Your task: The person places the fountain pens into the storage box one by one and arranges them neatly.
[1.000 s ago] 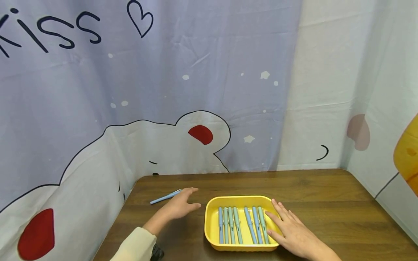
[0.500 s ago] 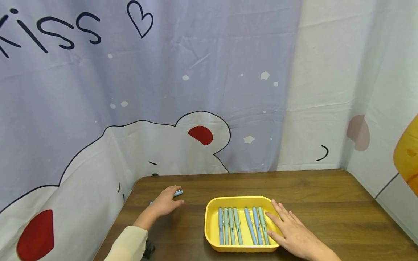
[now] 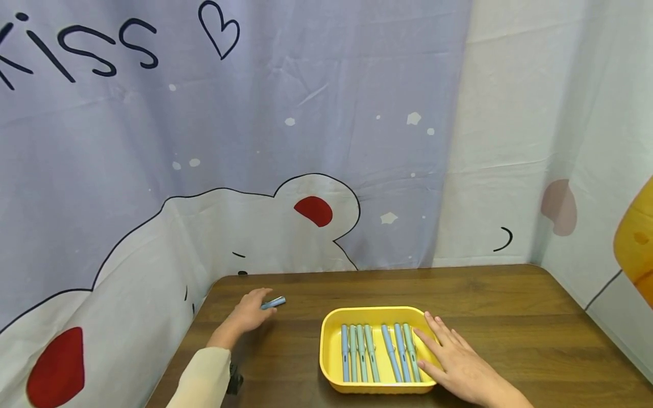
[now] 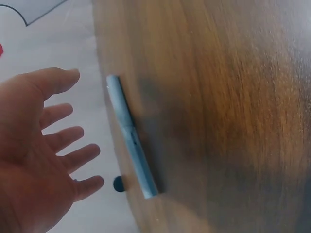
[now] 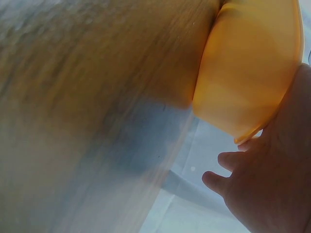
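My left hand (image 3: 249,313) is over a lone blue pen (image 3: 274,303) at the table's far left, hiding part of it in the head view. In the left wrist view the fingers (image 4: 80,156) are spread and apart from the pen (image 4: 132,138), which lies on the wood. My right hand (image 3: 461,362) rests with extended fingers at the right rim of a yellow tray (image 3: 377,310). Inside the tray lie blue and green pens in two groups: several on the left (image 3: 361,354), three on the right. The tray's outer wall (image 5: 248,63) fills the upper right of the right wrist view.
The brown wooden table (image 3: 490,300) ends against a printed curtain (image 3: 388,170) at the back and sides. The tray stands near the front middle. A dark band (image 3: 234,379) circles the left wrist below a pale sleeve (image 3: 204,374).
My left hand has moved left from beside the pen's capped end to over its middle, so more of the near end is hidden. The right hand and tray have stayed put.
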A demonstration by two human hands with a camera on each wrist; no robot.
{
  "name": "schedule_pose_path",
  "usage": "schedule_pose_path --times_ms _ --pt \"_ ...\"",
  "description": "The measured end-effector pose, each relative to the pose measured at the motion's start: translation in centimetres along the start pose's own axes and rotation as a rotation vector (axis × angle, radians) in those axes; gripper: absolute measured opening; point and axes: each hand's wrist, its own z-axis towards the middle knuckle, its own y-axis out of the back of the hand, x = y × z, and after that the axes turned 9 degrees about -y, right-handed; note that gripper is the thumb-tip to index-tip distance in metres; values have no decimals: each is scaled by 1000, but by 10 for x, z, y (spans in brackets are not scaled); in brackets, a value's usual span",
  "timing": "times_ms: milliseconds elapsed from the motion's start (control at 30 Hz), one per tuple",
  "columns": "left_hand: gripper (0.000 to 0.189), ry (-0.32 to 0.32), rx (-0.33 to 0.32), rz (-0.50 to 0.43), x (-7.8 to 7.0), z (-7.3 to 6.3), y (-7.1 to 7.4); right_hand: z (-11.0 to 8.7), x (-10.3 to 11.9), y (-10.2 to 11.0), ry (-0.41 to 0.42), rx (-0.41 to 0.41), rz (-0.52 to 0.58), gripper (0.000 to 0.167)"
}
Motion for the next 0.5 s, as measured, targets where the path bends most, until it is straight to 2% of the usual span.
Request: schedule_pose_path --times_ms 167,500 --pt "58 42 -15 76 9 7 -5 0 0 0 4 1 0 62" --pt "54 76 -32 124 19 10 -10 0 0 -1 14 -12 -7 61"
